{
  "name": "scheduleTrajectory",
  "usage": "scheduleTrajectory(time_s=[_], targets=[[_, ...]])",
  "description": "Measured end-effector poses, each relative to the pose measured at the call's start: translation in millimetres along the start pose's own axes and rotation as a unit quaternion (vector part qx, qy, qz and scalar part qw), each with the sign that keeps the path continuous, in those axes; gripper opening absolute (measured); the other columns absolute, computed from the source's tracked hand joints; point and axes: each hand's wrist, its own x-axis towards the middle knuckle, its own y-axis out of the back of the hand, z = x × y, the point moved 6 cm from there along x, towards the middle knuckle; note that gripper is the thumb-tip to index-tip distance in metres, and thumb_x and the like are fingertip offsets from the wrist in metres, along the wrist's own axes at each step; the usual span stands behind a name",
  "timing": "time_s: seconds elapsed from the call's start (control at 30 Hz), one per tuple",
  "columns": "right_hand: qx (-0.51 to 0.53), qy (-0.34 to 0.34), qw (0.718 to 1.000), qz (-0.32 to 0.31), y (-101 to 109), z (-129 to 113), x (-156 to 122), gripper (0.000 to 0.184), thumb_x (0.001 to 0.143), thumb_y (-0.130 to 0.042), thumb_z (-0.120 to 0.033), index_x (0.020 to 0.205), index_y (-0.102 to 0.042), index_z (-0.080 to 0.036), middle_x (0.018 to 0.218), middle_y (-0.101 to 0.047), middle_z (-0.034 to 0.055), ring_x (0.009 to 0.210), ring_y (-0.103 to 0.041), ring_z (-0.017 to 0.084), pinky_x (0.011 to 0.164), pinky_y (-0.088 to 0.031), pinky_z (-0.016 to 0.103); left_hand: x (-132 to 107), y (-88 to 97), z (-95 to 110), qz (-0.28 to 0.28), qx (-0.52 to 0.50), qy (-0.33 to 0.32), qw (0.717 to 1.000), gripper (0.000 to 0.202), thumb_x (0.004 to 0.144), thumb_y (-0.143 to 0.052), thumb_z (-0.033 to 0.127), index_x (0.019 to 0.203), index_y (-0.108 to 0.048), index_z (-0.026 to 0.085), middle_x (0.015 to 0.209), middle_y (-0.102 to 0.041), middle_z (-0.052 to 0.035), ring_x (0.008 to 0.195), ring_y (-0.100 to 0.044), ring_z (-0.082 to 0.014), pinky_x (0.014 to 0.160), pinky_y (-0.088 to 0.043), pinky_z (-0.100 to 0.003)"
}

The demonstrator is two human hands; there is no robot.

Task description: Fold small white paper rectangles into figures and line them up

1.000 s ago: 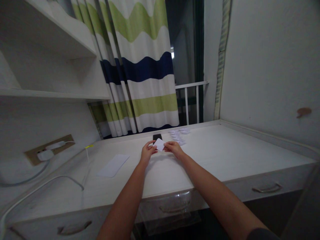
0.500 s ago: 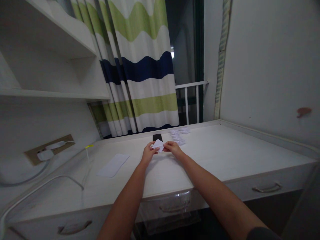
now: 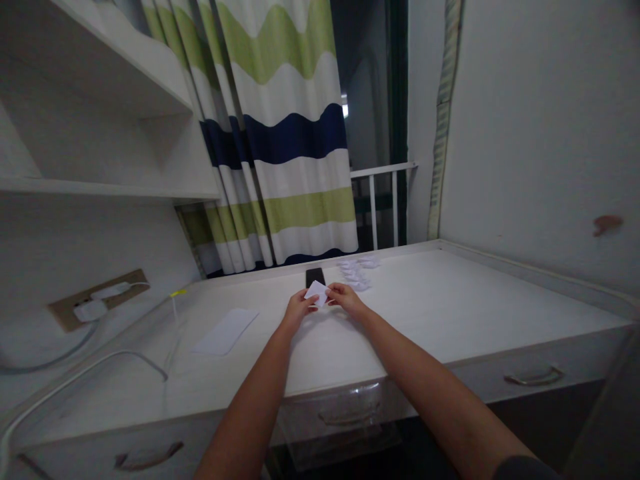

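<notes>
Head view: both forearms are extended forward from the bottom of the frame and angled inward, so that the left hand (image 3: 299,310) and the right hand (image 3: 346,298) are brought close together above the white surface (image 3: 450,300). A small white piece of paper (image 3: 316,291) is pinched between the two hands, with the fingers of each pressed onto it from either side. The exact finger placement is too small to be made out, and part of it is hidden by the paper. The paper is held just in front of a black smartphone (image 3: 315,276), overlapping its near end in view. Small white paper pieces (image 3: 356,272) are scattered beyond the right hand, their exact shapes unclear. A plain white sheet (image 3: 226,331) lies to the left of the hands, well apart from them. The upper arms are cut off by the frame's lower edge.
</notes>
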Motion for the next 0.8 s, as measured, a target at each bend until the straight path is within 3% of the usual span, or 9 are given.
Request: scheduleTrajectory(time_s=[0.17,0.47,0.67,0.8], targets=[[-0.051,-0.007,0.999,-0.004,-2.8,-0.9,-2.3,0.023,0.056,-0.066,-0.035,0.065,-0.06,-0.015,0.057,-0.058,-0.0009,0.054,-0.053,0.009,0.051,-0.04,0.02,0.6,0.2,-0.4,-0.006,0.034,0.0,0.999,0.031,0.05,-0.072,0.029,0.074,-0.065,0.011,0.071,-0.066,-0.0069,0.062,-0.058,-0.0135,0.055,-0.043,-0.022],[-0.077,0.012,0.997,-0.01,-4.2,-0.5,-1.0,0.015,0.055,-0.064,-0.027,0.061,-0.061,-0.014,0.053,-0.056,-0.002,0.05,-0.048,0.008,0.047,-0.036,0.019,-0.1,-1.9,11.9,-0.013,0.144,-0.06,0.988,0.025,0.052,-0.068,0.032,0.066,-0.066,0.011,0.06,-0.064,-0.004,0.054,-0.054,-0.0127,0.051,-0.04,-0.022],[-0.062,0.004,0.998,0.006,0.3,1.7,2.0,0.014,0.054,-0.063,-0.027,0.06,-0.058,-0.015,0.053,-0.055,-0.0021,0.05,-0.049,0.009,0.046,-0.036,0.019,-2.9,-2.6,5.8,-0.022,0.072,-0.013,0.997,0.029,0.054,-0.067,0.03,0.075,-0.063,0.011,0.069,-0.065,-0.0063,0.061,-0.058,-0.014,0.053,-0.043,-0.022],[-0.057,-0.012,0.997,0.041,7.7,3.6,3.3,0.02,0.059,-0.06,-0.033,0.062,-0.056,-0.014,0.054,-0.056,-0.0006,0.051,-0.051,0.01,0.045,-0.037,0.02,-2.5,2.3,6.1,0.007,0.026,-0.022,0.999,0.037,0.056,-0.066,0.028,0.088,-0.056,0.014,0.071,-0.064,-0.0047,0.064,-0.061,-0.0155,0.054,-0.045,-0.023]])
